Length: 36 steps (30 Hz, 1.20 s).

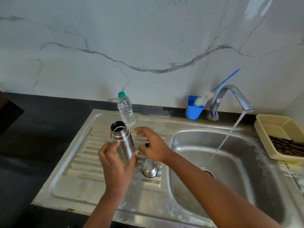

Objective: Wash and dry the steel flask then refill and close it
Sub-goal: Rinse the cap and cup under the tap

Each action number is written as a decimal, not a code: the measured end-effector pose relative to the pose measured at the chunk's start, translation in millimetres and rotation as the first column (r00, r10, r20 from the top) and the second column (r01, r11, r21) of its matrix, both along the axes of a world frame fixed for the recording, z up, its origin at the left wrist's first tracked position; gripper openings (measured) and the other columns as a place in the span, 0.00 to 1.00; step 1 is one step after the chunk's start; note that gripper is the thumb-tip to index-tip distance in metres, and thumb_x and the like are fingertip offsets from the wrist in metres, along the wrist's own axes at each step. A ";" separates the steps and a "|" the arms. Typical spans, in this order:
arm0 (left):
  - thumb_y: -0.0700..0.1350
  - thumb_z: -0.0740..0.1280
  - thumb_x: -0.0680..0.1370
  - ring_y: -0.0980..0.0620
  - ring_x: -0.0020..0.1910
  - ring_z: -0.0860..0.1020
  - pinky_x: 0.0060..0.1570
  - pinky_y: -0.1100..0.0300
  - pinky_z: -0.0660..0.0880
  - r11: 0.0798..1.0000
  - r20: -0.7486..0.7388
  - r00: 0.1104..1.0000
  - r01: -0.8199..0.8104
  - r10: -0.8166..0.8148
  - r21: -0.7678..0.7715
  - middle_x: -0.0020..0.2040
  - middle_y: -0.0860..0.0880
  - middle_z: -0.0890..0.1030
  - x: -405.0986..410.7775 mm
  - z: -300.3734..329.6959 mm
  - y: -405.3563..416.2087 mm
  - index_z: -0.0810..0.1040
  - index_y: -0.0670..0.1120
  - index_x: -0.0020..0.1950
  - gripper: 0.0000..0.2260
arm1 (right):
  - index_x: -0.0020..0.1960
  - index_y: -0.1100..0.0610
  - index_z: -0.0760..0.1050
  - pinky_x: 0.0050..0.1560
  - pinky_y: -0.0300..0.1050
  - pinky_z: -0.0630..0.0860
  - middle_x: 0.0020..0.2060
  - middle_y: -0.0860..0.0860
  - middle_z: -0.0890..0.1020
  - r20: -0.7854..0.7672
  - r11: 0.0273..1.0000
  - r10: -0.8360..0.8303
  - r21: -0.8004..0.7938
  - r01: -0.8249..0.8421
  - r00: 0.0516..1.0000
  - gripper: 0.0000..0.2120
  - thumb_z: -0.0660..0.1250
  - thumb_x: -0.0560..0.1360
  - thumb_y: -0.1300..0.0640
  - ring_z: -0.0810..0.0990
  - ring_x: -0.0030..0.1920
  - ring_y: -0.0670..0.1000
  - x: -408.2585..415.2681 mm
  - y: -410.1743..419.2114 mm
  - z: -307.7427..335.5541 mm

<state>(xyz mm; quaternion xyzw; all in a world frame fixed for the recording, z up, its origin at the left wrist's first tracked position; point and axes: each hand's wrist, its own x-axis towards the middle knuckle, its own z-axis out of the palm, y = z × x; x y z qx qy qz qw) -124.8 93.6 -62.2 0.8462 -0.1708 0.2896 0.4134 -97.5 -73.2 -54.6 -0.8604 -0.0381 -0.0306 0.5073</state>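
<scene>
The steel flask (123,142) is held upright over the ribbed draining board (79,163), its mouth uncovered and its body gripped by the left hand (116,167), whose fingers (108,148) and thumb are curled round it. The right hand (152,145) is spread just beside the flask, fingers loose and apart, with a small dark object seen beneath it; whether that object is touched cannot be told. The steel cap (150,168) is set upside down on the draining board, near the flask's base. A plastic water bottle (126,111) with a green lid is stood behind the flask. Water is run from the tap (230,97) into the sink basin (246,186). A blue cup (193,111) holding a bottle brush (204,97) is placed beside the tap, and a cream basket (269,122) is seen on the dark surface (32,129) at the right.
</scene>
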 end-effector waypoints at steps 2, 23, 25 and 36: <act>0.44 0.73 0.74 0.51 0.56 0.73 0.51 0.59 0.78 0.990 -0.017 0.991 0.134 -0.134 0.049 0.61 0.44 0.68 -3.6 0.4 -10.9 0.70 0.45 0.63 0.20 | 0.67 0.56 0.72 0.62 0.46 0.73 0.61 0.53 0.76 0.022 0.996 -0.073 -0.048 0.074 0.997 0.26 0.65 0.70 0.67 0.75 0.62 0.51 -1.9 -7.1 -10.9; 0.34 0.62 0.76 0.45 0.62 0.73 0.54 0.54 0.75 0.902 -0.727 0.680 0.369 -0.097 0.226 0.66 0.44 0.70 44.7 -38.1 -92.7 0.55 0.52 0.79 0.34 | 0.64 0.54 0.70 0.56 0.51 0.76 0.56 0.52 0.76 -0.199 0.950 -0.150 -0.301 0.085 0.968 0.22 0.69 0.71 0.61 0.76 0.55 0.53 18.6 -39.3 -70.5; 0.34 0.63 0.75 0.46 0.62 0.74 0.54 0.55 0.75 0.906 -0.679 0.717 0.379 -0.158 0.189 0.66 0.45 0.72 44.4 -37.7 -97.5 0.57 0.52 0.78 0.34 | 0.63 0.53 0.71 0.55 0.50 0.77 0.56 0.51 0.77 -0.177 0.957 -0.189 -0.255 0.141 0.966 0.22 0.69 0.71 0.63 0.77 0.55 0.52 12.2 -48.8 -68.5; 0.35 0.64 0.78 0.51 0.74 0.65 0.70 0.61 0.63 0.700 -0.716 0.514 0.713 -0.473 0.049 0.76 0.47 0.65 34.0 -20.4 -204.1 0.51 0.53 0.80 0.36 | 0.64 0.52 0.73 0.43 0.24 0.67 0.52 0.45 0.79 -0.147 0.823 -0.569 -0.106 0.559 0.809 0.23 0.75 0.71 0.59 0.77 0.49 0.45 -65.4 -172.8 -40.4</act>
